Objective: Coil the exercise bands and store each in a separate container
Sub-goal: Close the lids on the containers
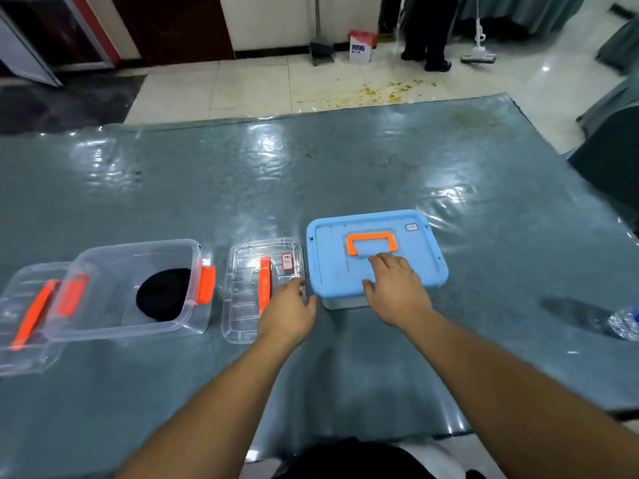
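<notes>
A coiled black exercise band (pixel 162 294) lies inside an open clear container (pixel 138 252) with orange latches, left of centre. Its clear lid (pixel 20 305) with an orange handle leans against that container's left side. A small clear lid (pixel 249 288) with an orange handle lies flat in the middle. My left hand (pixel 288 311) rests at this lid's right edge, fingers loosely bent. A blue lid (pixel 377 250) with an orange handle covers a container to the right. My right hand (pixel 394 288) presses down on the blue lid with fingers spread, just below the handle.
A grey table (pixel 345 167) under glossy clear plastic carries everything. A crumpled plastic bottle (pixel 622 323) lies at the right edge. Beyond the table are a tiled floor with scattered crumbs, a person's legs, a mop, a dustpan and a red-and-white bag.
</notes>
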